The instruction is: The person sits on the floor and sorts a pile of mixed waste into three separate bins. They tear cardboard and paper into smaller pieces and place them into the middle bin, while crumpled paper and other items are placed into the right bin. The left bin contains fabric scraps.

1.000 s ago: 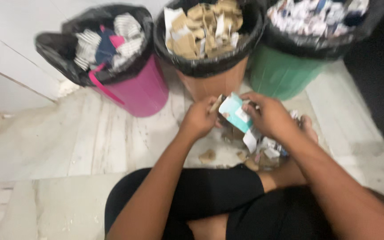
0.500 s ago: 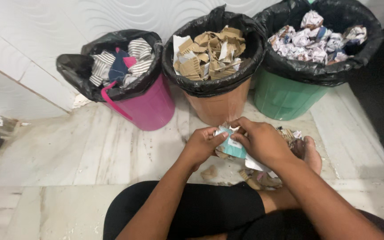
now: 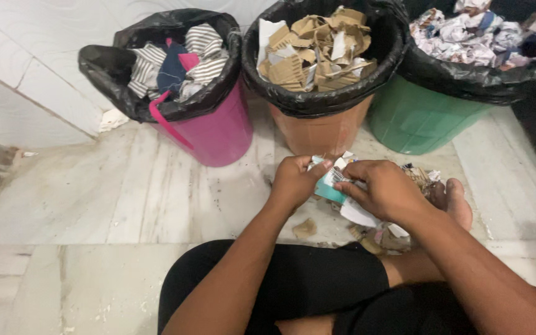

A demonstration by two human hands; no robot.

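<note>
The left hand (image 3: 294,181) and the right hand (image 3: 384,191) meet over the floor just in front of the person's folded legs; both pinch one teal and white piece of card (image 3: 329,185), the left with thumb and fingers closed on its near edge, the right with fingertips pressed on its far side; the card sits between the two hands, lifted off the floor; by the look of it the step in hand is the handling of this scrap, perhaps a fold or a tear, though I cannot tell which; a next move, as I judge it, calls for a firm hold and a choice among the bins. Beneath the right hand lies one small heap of mixed scraps (image 3: 373,226), beside a bare foot (image 3: 458,201). Beyond stand three black-lined bins; one pink bin (image 3: 221,133) with cloth, one orange bin (image 3: 321,133) with torn cardboard, one green bin (image 3: 417,121) with crumpled paper.
</note>
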